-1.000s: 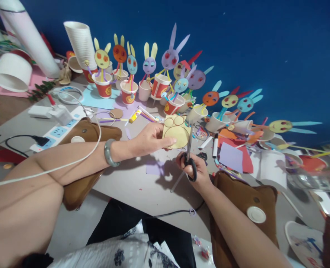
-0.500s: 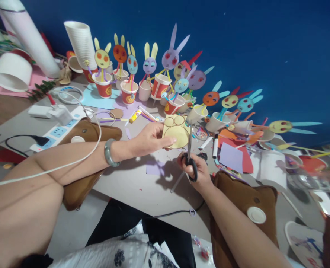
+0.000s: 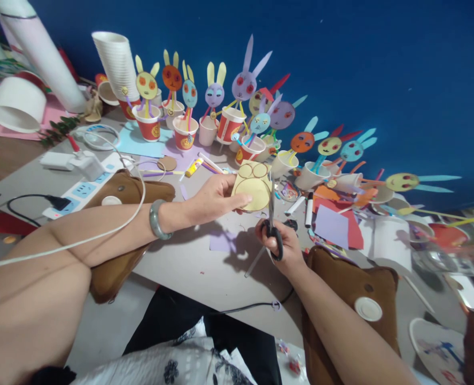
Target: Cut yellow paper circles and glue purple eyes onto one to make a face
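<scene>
Near the middle of the view, my left hand (image 3: 218, 200) pinches a piece of yellow paper (image 3: 253, 193) by its left side, thumb on top. One large circle and two smaller ones are drawn on the paper. My right hand (image 3: 282, 246) is closed around the black handles of a pair of scissors (image 3: 276, 240). The scissor blades point up along the paper's right edge. Both hands are raised over the grey table (image 3: 196, 299), where their shadows fall beside a purple paper piece (image 3: 222, 240).
Several paper cups (image 3: 185, 132) with rabbit figures stand along the back. A power strip (image 3: 82, 190) with cables lies left, one white cable crossing my left arm. Brown cushions (image 3: 351, 299) lie at both sides. Markers (image 3: 309, 210) and a purple sheet (image 3: 332, 227) lie right.
The yellow paper in my left hand has shifted very slightly left and tilted a little. My right hand and the scissors have hardly moved.
</scene>
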The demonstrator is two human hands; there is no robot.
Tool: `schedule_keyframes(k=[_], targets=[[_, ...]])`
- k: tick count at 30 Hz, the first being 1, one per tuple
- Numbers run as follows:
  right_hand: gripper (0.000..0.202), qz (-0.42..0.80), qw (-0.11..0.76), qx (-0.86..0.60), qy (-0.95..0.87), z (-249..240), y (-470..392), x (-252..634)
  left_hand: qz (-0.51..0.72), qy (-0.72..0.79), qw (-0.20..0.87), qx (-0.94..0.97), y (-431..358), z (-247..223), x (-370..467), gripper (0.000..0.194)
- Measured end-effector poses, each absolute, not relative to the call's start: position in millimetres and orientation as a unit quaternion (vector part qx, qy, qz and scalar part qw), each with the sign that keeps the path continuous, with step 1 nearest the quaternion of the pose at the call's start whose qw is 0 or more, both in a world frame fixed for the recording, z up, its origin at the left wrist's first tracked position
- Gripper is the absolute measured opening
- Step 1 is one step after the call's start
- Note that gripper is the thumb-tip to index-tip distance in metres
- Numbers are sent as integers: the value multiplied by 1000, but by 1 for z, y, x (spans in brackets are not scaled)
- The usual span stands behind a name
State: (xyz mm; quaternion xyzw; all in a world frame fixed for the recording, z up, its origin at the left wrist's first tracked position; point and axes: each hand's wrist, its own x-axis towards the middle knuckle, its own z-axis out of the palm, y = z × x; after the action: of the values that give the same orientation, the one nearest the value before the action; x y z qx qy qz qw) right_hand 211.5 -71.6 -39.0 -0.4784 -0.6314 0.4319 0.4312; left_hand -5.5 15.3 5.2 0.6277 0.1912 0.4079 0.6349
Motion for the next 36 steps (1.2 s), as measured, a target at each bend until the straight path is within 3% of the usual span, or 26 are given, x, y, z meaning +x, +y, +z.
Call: schedule_keyframes(k=[36], targets=[[60, 457, 423, -452, -639, -35, -72, 212, 373, 188, 630, 654, 13, 9, -6, 32]])
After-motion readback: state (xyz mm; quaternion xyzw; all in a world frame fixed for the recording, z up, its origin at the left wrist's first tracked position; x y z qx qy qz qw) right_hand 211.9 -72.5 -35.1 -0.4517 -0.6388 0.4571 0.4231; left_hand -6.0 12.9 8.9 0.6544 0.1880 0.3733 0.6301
